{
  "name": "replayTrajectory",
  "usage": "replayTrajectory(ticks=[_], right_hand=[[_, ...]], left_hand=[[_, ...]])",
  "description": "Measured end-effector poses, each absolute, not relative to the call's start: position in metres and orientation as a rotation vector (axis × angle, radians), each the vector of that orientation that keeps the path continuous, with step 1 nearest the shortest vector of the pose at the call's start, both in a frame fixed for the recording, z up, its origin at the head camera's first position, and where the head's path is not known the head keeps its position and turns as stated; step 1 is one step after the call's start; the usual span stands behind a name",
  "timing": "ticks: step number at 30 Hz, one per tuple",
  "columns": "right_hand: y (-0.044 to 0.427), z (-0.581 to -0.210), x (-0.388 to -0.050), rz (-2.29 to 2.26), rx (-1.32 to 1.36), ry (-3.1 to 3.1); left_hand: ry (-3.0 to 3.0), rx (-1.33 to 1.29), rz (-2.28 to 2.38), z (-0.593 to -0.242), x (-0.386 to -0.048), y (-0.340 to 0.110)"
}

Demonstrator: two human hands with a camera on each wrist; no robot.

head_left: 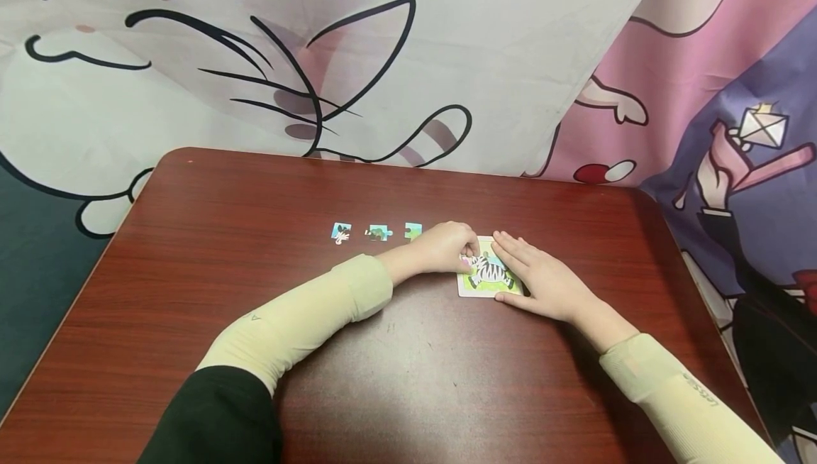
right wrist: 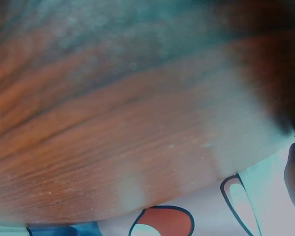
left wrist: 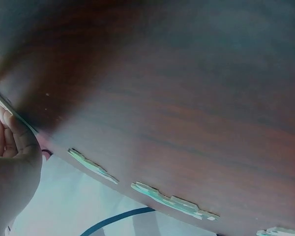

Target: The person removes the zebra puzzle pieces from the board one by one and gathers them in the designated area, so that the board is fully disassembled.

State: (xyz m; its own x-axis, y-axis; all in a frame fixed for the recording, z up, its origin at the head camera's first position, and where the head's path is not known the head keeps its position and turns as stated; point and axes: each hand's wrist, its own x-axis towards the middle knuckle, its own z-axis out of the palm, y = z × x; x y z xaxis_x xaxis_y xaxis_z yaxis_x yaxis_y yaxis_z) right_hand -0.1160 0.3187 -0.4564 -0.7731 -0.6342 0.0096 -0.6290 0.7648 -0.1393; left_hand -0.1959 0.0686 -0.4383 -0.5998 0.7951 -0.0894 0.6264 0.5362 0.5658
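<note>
A small square picture puzzle [head_left: 490,281] with a zebra on green ground lies on the table. My left hand [head_left: 442,247] has its fingers curled at the puzzle's upper left part, fingertips touching it; whether they pinch a piece is hidden. In the left wrist view, the left hand [left wrist: 12,147] is at the left border beside the puzzle's edge. With fingers mostly straight, my right hand [head_left: 549,283] rests along the puzzle's right side, thumb at the lower right corner. Loose puzzle pieces lie left of the puzzle: one with a zebra head [head_left: 341,233], a green-and-blue one [head_left: 379,233], another [head_left: 413,230].
The reddish-brown wooden table [head_left: 408,379] has rounded far corners. Behind it hangs a white cloth [head_left: 510,59] with a cat drawing, and a pink and purple printed cloth [head_left: 721,81] is at the right. Dark green floor [head_left: 45,286] shows at the left.
</note>
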Motion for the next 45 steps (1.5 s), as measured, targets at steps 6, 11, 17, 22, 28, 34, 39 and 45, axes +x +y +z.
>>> replayTrajectory(ticks=[6,11,17,22,28,34,39,45], right_hand=[[0.3196,-0.4572,-0.1164,-0.217,-1.045,2.917],[0.3205,-0.4582,-0.1159,-0.217,-1.036,2.921],[0.3197,-0.4576,-0.1156,-0.203,-1.011,2.915],[0.3186,-0.4564,-0.1153,-0.198,-1.019,2.917],[0.3185,-0.4571,-0.1152,-0.196,-1.044,2.93],[0.3172,-0.46,-0.1155,-0.228,-1.149,2.929],[0.317,-0.4614,-0.1154,-0.25,-1.209,2.929],[0.3182,-0.4624,-0.1144,-0.227,-1.19,2.924]], left_hand=[[2.461,1.136,0.703,-0.4369,-0.1941,0.0704],[2.482,1.098,0.697,-0.4359,-0.1926,0.0731],[2.496,1.064,0.689,-0.4344,-0.1915,0.0747],[2.498,1.061,0.69,-0.4345,-0.1913,0.0748],[2.495,1.06,0.682,-0.4348,-0.1916,0.0746],[2.495,1.054,0.661,-0.4348,-0.1914,0.0741],[2.494,1.05,0.65,-0.4333,-0.1912,0.0741],[2.493,1.06,0.642,-0.4325,-0.1915,0.0747]])
